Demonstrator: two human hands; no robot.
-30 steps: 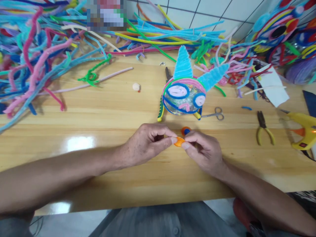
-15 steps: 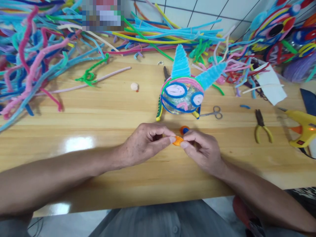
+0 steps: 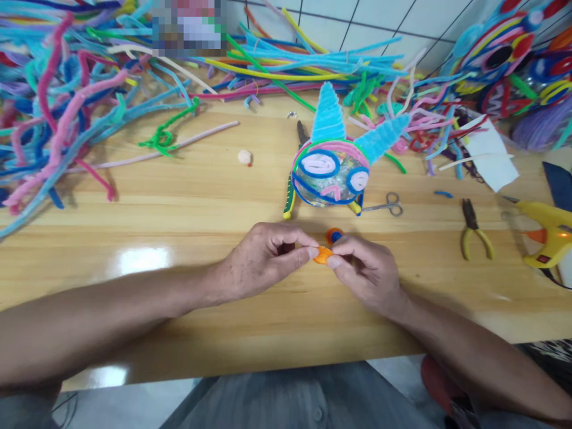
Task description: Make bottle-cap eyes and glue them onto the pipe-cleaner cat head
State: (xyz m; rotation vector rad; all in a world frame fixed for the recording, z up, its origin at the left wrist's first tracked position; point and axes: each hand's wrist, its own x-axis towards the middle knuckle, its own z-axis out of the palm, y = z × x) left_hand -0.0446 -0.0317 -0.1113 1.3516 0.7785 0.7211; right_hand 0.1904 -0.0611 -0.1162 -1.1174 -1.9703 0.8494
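Between my two hands is a small orange pipe-cleaner coil (image 3: 322, 255), flat and roundish. My left hand (image 3: 277, 256) pinches its left edge between thumb and fingers, and my right hand (image 3: 366, 271) pinches its right edge. Just behind my right fingertips lies an orange and blue coil (image 3: 333, 235), partly hidden by that hand. Farther back sits a clear rounded figure (image 3: 330, 176) trimmed with pipe cleaners, with two light-blue pointed ears, white eyes ringed in blue and a pink nose. Green and yellow handles (image 3: 289, 199) of a tool stick out from beneath it.
Small scissors (image 3: 388, 205), yellow-handled pliers (image 3: 474, 232) and a yellow glue gun (image 3: 547, 229) lie to the right. Tangled pipe cleaners (image 3: 58, 113) cover the back left. A small pale ball (image 3: 245, 157) and a green twisted piece (image 3: 165, 137) rest near the middle.
Almost nothing differs. Both hands keep their pinch on the orange coil, and the whole view has shifted very slightly.
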